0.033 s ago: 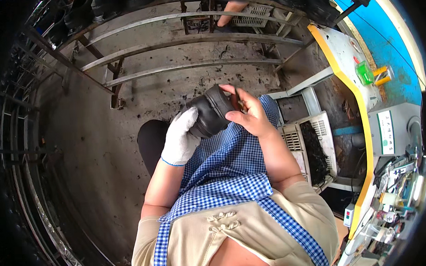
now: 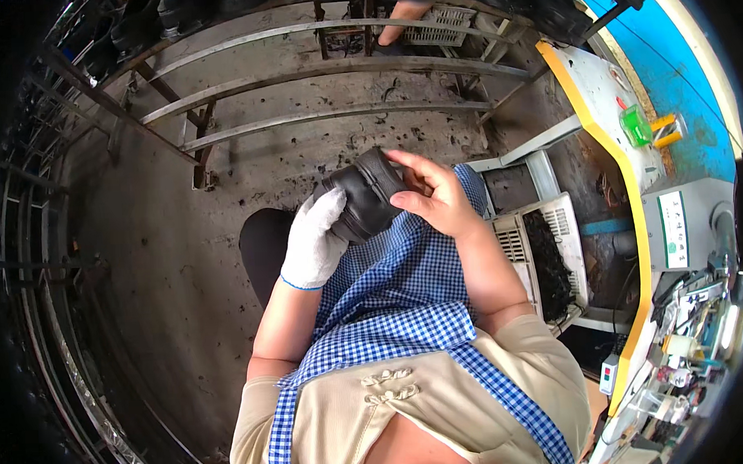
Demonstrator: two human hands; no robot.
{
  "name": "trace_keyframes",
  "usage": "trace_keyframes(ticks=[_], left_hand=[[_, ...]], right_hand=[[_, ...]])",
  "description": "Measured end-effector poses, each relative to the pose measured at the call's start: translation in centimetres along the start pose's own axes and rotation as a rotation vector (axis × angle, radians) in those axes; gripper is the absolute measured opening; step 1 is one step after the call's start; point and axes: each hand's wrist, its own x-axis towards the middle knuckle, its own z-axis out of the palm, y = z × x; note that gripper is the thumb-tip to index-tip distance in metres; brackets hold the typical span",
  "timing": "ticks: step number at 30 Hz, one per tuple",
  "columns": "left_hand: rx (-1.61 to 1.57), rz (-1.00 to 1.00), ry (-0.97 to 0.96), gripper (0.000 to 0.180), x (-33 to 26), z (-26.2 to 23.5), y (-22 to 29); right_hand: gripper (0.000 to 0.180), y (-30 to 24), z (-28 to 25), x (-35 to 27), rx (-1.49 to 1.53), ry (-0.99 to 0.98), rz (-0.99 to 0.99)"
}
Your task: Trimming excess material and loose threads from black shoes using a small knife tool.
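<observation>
A black leather shoe (image 2: 360, 195) with a thick padded collar is held up in front of my lap. My left hand (image 2: 314, 238), in a white knitted glove with a blue edge, closes round one end of it. At the other end my bare right hand (image 2: 437, 195) grips the collar. Its thumb lies on the near side and its forefinger runs along the far side. The other right fingers are partly hidden, and I cannot make out whether they hold anything else. Under the shoe, my blue-and-white checked apron (image 2: 397, 272) covers my lap.
A metal rack (image 2: 325, 70) stands ahead, with black shoes (image 2: 184, 13) along its top. To the right, a white crate (image 2: 570, 250) of black scraps sits beside a yellow-edged workbench (image 2: 633, 215). Tools and bottles (image 2: 678, 348) crowd the bench. Another person's arm (image 2: 401, 20) shows beyond the rack.
The shoe has turned very slightly in my hands. A thin dark and yellowish thing seen by my right fingers before is now out of sight.
</observation>
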Motion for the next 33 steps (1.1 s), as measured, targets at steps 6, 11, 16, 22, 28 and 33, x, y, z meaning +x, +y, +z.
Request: trace_keyframes(ticks=[6, 11, 16, 22, 28, 33], left_hand=[[0.414, 0.129, 0.014, 0.031, -1.6, 1.0, 0.6], [0.526, 0.179, 0.019, 0.020, -2.2, 2.1, 1.3], [0.564, 0.178, 0.009, 0.022, -2.2, 1.0, 1.0], [0.261, 0.185, -0.019, 0.035, -2.3, 0.9, 1.1], [0.539, 0.052, -0.053, 0.035, -2.2, 1.0, 2.4], [1.916, 0.544, -0.362, 0.027, -1.9, 1.8, 0.8]], right_hand=[[0.046, -4.9, -0.6, 1.2, -0.644, -0.092, -0.512], [0.044, -7.0, 0.1, 1.8, -0.782, -0.187, -0.687], [0.019, -4.8, 1.2, 2.1, -0.795, -0.095, -0.636], [0.011, 1.0, -1.0, 1.3, 0.556, 0.246, 0.192], [0.043, 1.8, -0.9, -1.1, 0.363, -0.001, 0.306], [0.072, 6.2, -2.0, -3.0, 0.502, -0.336, 0.509]])
